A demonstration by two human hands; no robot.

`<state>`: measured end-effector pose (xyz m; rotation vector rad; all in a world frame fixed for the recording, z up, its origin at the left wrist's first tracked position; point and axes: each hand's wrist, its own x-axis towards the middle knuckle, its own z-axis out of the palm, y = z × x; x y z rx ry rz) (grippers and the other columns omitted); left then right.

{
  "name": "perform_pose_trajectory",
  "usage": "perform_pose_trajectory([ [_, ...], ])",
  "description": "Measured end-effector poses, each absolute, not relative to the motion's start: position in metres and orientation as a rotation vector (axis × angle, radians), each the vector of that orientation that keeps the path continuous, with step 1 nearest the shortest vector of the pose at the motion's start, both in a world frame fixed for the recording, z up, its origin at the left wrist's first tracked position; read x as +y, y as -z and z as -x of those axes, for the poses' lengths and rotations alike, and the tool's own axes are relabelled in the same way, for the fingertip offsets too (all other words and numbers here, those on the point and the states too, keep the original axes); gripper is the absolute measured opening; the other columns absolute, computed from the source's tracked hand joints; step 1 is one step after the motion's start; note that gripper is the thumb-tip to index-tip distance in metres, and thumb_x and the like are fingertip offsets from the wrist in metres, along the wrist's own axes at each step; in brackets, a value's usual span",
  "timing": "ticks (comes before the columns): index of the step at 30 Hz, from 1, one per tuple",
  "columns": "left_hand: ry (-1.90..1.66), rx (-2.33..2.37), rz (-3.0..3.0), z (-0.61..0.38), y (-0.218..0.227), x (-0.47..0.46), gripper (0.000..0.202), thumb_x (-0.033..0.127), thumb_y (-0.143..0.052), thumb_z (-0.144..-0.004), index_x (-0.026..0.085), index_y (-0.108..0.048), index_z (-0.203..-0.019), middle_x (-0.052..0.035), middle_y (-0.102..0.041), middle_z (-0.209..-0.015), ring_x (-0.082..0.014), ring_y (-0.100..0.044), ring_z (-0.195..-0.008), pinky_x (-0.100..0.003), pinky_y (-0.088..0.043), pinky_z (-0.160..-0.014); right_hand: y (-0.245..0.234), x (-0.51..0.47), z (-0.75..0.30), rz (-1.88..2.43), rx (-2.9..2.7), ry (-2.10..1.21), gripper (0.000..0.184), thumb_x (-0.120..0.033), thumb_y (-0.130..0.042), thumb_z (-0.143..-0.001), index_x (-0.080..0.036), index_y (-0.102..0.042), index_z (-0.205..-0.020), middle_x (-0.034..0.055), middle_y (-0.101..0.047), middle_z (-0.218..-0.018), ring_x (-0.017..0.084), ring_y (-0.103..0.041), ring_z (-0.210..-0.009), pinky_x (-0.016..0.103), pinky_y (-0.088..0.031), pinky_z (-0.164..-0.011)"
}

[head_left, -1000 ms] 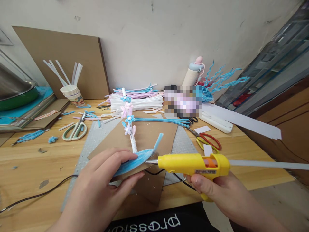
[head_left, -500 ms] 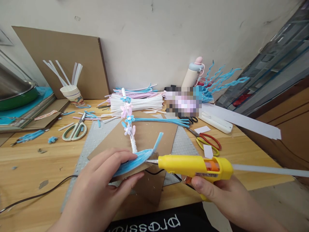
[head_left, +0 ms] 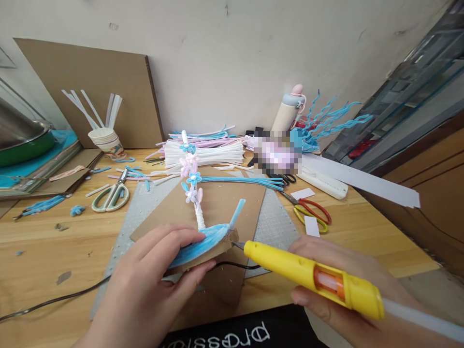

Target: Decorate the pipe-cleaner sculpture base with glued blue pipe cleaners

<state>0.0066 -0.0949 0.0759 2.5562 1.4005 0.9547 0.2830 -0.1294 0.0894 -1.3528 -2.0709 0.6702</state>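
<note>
My left hand (head_left: 155,270) is closed on a cardboard base (head_left: 206,257) topped with blue pipe cleaners (head_left: 203,244), thumb below and fingers above. One blue strand sticks up at the base's right end. From the base rises a white-wrapped stem (head_left: 199,215) bearing small blue, pink and lilac flowers (head_left: 194,179). My right hand (head_left: 348,285) grips a yellow hot glue gun (head_left: 304,270) with a translucent glue stick (head_left: 420,316) out of its back. Its metal nozzle points at the cardboard's right edge, at or very near it.
Cardboard (head_left: 239,193) lies on a grey cutting mat (head_left: 275,237). Green-handled scissors (head_left: 110,195) are at left, red-and-yellow-handled scissors (head_left: 313,215) at right. Behind are bundled pipe cleaners (head_left: 206,153), a paper cup (head_left: 107,142) and a bottle (head_left: 286,113). A black cord (head_left: 68,292) crosses the table.
The glue gun has tilted, its rear dropping toward me and its nozzle shifting slightly right and down, from the blue pipe cleaners to the cardboard's side edge. My left hand stays nearly still.
</note>
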Motion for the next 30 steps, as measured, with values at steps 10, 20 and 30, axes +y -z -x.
perform_pose_trajectory([
  [10,-1.006,1.463,-2.570,-0.004,-0.074,-0.095,0.021,0.042,-0.058,-0.089,0.025,-0.058,-0.102,0.0038,-0.068,-0.090,-0.0114,-0.065,-0.079,-0.021,-0.051,-0.071,-0.003,-0.054,-0.293,1.410,-1.014,-1.535,0.037,-0.052,-0.068,-0.076,-0.016,-0.058,-0.078,0.0007,-0.059,-0.062,0.012,-0.056,-0.055,0.025,-0.048,-0.054],
  [20,-1.006,1.450,-2.582,-0.006,-0.073,-0.094,0.020,0.041,-0.057,-0.089,0.025,-0.057,-0.101,0.0034,-0.067,-0.090,-0.0111,-0.065,-0.078,-0.020,-0.051,-0.069,-0.044,-0.057,-0.266,1.556,-1.648,-0.775,0.021,-0.039,-0.058,-0.085,-0.023,-0.071,-0.089,0.0037,-0.071,-0.084,0.016,-0.063,-0.069,0.028,-0.049,-0.061],
  [30,-1.013,1.424,-2.568,-0.010,-0.074,-0.093,0.018,0.039,-0.058,-0.089,0.025,-0.057,-0.100,0.0041,-0.067,-0.089,-0.0113,-0.065,-0.077,-0.021,-0.051,-0.070,-0.075,-0.060,-0.221,1.208,-1.635,-0.990,0.008,-0.025,-0.063,-0.083,-0.022,-0.070,-0.087,-0.0001,-0.072,-0.083,0.014,-0.065,-0.077,0.025,-0.053,-0.070],
])
